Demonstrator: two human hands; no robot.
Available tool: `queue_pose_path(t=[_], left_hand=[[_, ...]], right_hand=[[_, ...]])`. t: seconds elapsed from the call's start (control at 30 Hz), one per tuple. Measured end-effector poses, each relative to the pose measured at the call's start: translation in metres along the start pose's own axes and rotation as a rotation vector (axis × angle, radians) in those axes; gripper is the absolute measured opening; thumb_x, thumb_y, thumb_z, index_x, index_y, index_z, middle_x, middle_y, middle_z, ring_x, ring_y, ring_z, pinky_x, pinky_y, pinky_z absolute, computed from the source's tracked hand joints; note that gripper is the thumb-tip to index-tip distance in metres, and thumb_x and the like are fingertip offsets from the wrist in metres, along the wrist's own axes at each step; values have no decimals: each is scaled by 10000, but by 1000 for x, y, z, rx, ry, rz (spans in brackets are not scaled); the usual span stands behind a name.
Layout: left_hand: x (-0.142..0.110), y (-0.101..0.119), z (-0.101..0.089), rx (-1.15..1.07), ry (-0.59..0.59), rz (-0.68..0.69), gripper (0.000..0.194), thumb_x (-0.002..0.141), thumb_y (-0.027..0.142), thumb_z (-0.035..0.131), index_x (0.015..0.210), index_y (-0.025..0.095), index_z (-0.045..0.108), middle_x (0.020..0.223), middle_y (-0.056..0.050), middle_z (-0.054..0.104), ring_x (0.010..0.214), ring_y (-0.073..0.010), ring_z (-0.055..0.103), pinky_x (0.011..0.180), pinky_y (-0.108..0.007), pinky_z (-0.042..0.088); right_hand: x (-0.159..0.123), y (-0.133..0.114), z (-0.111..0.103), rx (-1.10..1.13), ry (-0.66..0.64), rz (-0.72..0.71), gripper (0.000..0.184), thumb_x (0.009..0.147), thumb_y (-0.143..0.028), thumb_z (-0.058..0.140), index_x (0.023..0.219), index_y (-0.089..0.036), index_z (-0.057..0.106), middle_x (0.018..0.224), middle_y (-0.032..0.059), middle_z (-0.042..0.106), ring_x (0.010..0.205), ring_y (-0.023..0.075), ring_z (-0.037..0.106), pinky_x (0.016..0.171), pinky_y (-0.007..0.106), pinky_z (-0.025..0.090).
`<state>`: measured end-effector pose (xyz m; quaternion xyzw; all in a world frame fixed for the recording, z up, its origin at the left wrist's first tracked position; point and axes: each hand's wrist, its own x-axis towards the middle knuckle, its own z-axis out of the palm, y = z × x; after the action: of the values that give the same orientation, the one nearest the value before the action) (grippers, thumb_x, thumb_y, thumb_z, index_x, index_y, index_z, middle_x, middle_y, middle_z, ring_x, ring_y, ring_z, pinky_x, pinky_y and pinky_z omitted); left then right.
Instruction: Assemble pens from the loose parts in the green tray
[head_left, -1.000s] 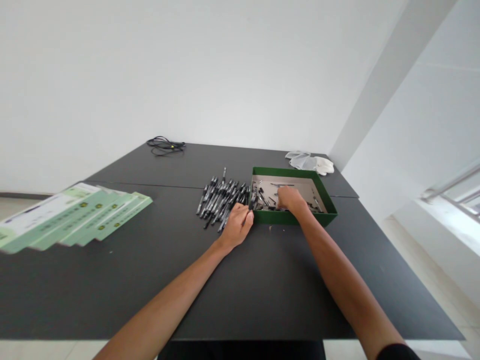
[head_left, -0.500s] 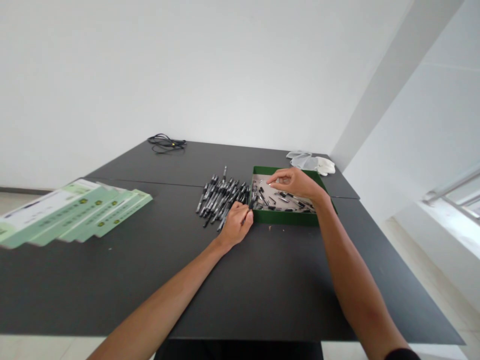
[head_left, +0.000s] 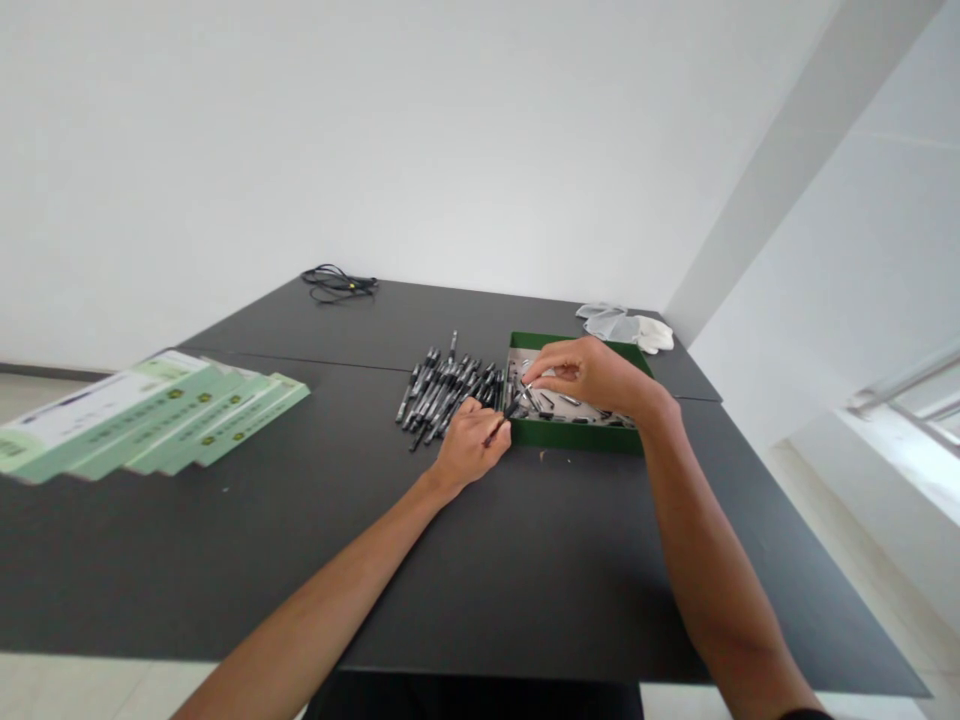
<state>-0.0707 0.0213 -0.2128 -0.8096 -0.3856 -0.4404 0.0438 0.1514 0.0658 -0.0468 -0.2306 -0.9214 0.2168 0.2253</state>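
Note:
My left hand (head_left: 474,440) is closed around a black pen (head_left: 513,408), whose end points up and right over the left front corner of a green box (head_left: 577,434). Inside that box lie several small black and clear pen parts (head_left: 546,402) on a pale bottom. Above them, my right hand (head_left: 577,372) has thumb and forefinger pinched on a small shiny pen part (head_left: 527,388), close to the pen's end. Whether the two touch, I cannot tell. Left of the box lies a heap of black and clear pens (head_left: 442,390), partly behind my left hand.
Fanned green and white boxes or booklets (head_left: 172,410) lie at the left on the dark table (head_left: 480,570). A coiled black cable (head_left: 341,284) is at the back left. Clear plastic and white cloth-like items (head_left: 651,334) lie behind the green box, near the wall.
My right hand has come left and down to the pen's end, its fingertips now pinched on a small part. The left hand still holds the pen, and the view has shifted slightly.

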Motion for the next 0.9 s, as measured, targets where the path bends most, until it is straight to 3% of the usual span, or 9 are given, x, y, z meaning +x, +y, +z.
queue_pose_path(t=[0.37, 0.7, 0.9], left_hand=[[1, -4, -5, 67, -50, 45, 371, 1024, 267, 446, 658, 233, 394, 595, 26, 465, 573, -176, 378, 703, -373, 330], [4, -1, -9, 161, -78, 61, 376, 1026, 280, 447, 657, 212, 475, 601, 15, 513, 577, -163, 411, 708, -351, 332], [3, 3, -12, 6, -173, 38, 431, 1072, 298, 356, 659, 209, 441, 600, 19, 497, 582, -155, 409, 714, -337, 347]], right_hand=[[5, -3, 14, -148, -70, 11, 192, 925, -193, 632, 973, -211, 817, 968, 31, 802, 764, 133, 672, 689, 233, 445], [4, -4, 17, -325, -121, 138, 190, 967, -303, 617, 934, -206, 777, 829, 22, 777, 708, 151, 647, 651, 257, 371], [5, -1, 20, -290, -164, 142, 178, 983, -294, 601, 948, -212, 756, 852, 28, 771, 755, 163, 654, 677, 261, 375]])
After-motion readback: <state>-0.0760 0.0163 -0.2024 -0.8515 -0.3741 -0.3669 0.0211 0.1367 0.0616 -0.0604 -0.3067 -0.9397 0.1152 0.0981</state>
